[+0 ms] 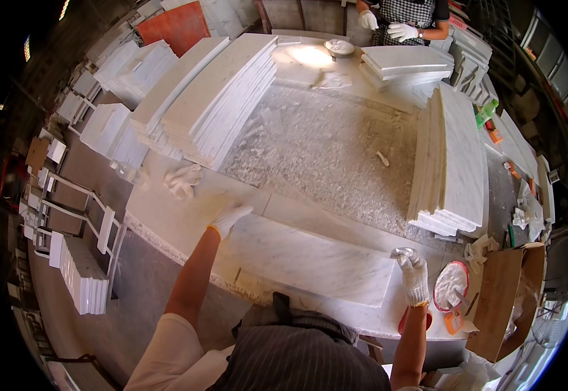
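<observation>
The counter (336, 150) is a broad grey stone top, speckled with white dust through its middle. Two long stacks of white slabs (212, 91) run along its left edge, reaching toward the far left corner, and a tall stack (450, 163) lies along the right edge; a smaller stack (404, 65) sits at the far edge, where another person's gloved hands (388, 26) show. At the near edge lies the marble slab (303, 257), a long white rectangle with faint grey veins, flat on the counter and angled from the near left toward the near right corner. The left hand (230, 217), in a white glove, rests open and flat on the slab's far left end. The right hand (413, 274), also gloved, is clenched around a small pale wad at the slab's right end; what the wad is cannot be told. Just right of that hand, at the near right corner, stands a red bowl (451, 285) of white paste beside a cardboard box (505, 300). A crumpled white rag (183, 179) lies near the left edge, beyond the left hand. A green bottle (486, 112) stands past the right stack.
</observation>
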Demonstrator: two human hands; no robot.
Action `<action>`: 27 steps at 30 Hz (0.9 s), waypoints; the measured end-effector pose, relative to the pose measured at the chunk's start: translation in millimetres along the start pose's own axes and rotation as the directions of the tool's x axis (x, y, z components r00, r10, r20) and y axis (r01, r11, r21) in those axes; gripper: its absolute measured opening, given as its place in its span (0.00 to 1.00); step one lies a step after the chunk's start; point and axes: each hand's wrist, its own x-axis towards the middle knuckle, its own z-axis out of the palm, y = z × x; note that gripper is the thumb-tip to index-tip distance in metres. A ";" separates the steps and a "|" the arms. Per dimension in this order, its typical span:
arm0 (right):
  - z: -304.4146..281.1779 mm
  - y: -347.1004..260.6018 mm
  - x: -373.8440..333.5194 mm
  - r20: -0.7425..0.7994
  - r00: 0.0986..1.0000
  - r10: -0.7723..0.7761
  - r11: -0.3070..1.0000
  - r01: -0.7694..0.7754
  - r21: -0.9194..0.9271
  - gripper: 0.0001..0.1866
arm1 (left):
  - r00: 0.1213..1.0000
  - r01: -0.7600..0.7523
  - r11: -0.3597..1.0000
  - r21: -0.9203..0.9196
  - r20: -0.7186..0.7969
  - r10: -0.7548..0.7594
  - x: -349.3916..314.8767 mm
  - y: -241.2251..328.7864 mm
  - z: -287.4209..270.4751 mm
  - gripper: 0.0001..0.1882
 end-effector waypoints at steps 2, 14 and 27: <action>-1.8 -6.8 -15.1 0.013 1.000 -0.006 0.998 0.006 -0.056 0.07 | 0.998 -0.049 0.998 -0.046 0.026 0.050 -15.4 17.4 6.0 0.39; 22.0 7.1 -90.7 0.097 0.982 -0.159 0.727 0.183 -0.662 0.06 | 0.942 -0.315 0.836 0.450 0.040 0.333 -63.3 35.4 -9.9 0.41; 31.5 40.9 -107.1 0.044 0.934 -0.354 0.571 0.252 -0.781 0.08 | 0.970 -0.241 0.008 0.971 0.240 0.044 -111.9 13.7 -51.6 0.15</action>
